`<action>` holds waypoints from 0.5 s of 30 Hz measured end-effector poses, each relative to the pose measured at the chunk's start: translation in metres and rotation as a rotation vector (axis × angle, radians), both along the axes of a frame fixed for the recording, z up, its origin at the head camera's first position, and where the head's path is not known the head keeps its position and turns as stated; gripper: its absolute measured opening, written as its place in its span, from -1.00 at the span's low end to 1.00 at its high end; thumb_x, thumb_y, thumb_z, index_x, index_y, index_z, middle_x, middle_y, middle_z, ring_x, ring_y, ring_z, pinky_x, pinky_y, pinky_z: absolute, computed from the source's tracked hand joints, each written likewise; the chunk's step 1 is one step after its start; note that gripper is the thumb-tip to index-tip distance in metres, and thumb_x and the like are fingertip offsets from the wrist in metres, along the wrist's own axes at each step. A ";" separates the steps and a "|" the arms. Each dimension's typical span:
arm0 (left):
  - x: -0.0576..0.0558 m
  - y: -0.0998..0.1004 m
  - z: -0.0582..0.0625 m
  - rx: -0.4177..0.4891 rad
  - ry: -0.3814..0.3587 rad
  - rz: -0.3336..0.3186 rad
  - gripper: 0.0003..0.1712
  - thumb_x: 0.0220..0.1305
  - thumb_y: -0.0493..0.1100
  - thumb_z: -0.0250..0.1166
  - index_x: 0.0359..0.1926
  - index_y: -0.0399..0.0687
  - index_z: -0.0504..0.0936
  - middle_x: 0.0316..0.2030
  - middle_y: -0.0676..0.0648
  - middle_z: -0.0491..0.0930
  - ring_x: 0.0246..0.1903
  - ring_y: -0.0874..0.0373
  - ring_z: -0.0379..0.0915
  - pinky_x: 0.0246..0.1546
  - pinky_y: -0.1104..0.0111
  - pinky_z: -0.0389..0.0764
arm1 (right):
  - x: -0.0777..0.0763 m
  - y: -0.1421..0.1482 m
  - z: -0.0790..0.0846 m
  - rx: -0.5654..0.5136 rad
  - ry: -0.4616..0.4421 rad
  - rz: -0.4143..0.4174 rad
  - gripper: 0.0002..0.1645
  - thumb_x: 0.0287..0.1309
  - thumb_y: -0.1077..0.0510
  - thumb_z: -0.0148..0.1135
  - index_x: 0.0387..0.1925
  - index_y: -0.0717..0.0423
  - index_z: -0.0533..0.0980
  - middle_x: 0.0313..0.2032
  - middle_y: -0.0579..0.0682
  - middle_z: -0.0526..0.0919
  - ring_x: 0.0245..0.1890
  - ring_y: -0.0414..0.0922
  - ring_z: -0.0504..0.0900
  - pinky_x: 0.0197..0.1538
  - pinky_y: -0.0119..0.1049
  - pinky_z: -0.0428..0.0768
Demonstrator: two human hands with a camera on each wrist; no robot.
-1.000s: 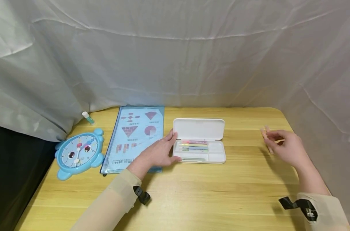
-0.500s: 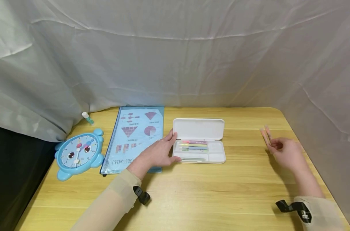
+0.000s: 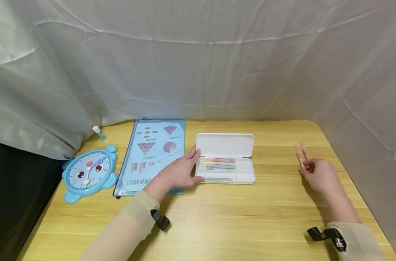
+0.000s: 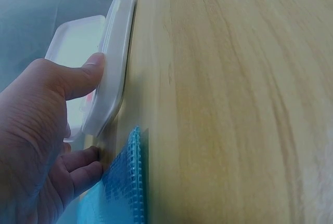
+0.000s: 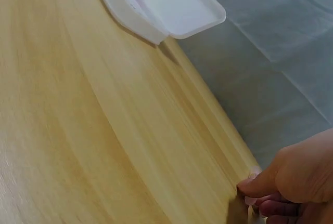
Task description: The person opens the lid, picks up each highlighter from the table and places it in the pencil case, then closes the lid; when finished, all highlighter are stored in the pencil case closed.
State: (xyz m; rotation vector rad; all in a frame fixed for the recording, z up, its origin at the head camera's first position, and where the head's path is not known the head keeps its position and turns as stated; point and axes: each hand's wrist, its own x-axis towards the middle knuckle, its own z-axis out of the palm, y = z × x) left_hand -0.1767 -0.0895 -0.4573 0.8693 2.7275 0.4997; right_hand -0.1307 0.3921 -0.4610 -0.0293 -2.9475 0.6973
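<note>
A white pencil case (image 3: 245, 177) lies open on the table, its lid (image 3: 225, 145) tipped back. Several slim coloured pens (image 3: 219, 164) rest in its tray. My left hand (image 3: 180, 170) grips the case's left end, thumb at the front corner and fingers towards the lid; in the left wrist view the thumb (image 4: 86, 78) lies against the case wall. Over on the right, my right hand (image 3: 322, 175) pinches a pale orange pen (image 3: 298, 155) between thumb and fingertips. A second similar pen (image 3: 304, 149) lies just beside it, its near end hidden by the hand.
Left of the case lies a blue zip folder (image 3: 152, 159) with printed charts, partly under my left forearm. Further left are a blue animal-shaped toy clock (image 3: 89, 174) and a glue stick (image 3: 99, 133). A grey curtain (image 3: 198, 72) hangs behind the wooden table (image 3: 237, 224).
My right hand has drawn slightly down and then left around the two pens, which now stand more apart. The left hand and the pencil case stay put.
</note>
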 end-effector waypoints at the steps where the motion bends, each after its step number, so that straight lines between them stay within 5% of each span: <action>1: 0.000 0.000 0.000 0.001 0.002 0.000 0.29 0.36 0.36 0.37 0.69 -0.23 -0.14 0.67 -0.25 -0.26 0.49 -0.21 0.22 0.41 0.12 0.39 | 0.000 0.000 0.000 -0.004 -0.002 0.001 -0.73 0.27 0.26 0.46 -0.20 0.47 0.64 -0.40 0.17 0.71 -0.36 0.17 0.67 -0.23 0.18 0.60; 9: -0.001 -0.001 -0.001 0.001 0.005 -0.001 0.30 0.36 0.37 0.36 0.69 -0.23 -0.15 0.67 -0.25 -0.27 0.49 -0.21 0.23 0.40 0.12 0.40 | -0.003 -0.004 -0.002 -0.029 -0.038 0.010 -0.80 0.34 0.30 0.28 -0.15 0.44 0.65 -0.39 0.13 0.69 -0.36 0.12 0.62 -0.30 -0.02 0.54; 15: 0.000 0.000 -0.001 0.003 0.000 -0.003 0.29 0.37 0.37 0.36 0.69 -0.23 -0.16 0.67 -0.25 -0.28 0.50 -0.21 0.20 0.41 0.12 0.39 | -0.002 -0.008 0.000 -0.065 -0.035 -0.006 -0.76 0.43 0.28 0.20 -0.03 0.42 0.61 -0.28 0.21 0.65 -0.28 0.15 0.57 -0.24 0.02 0.49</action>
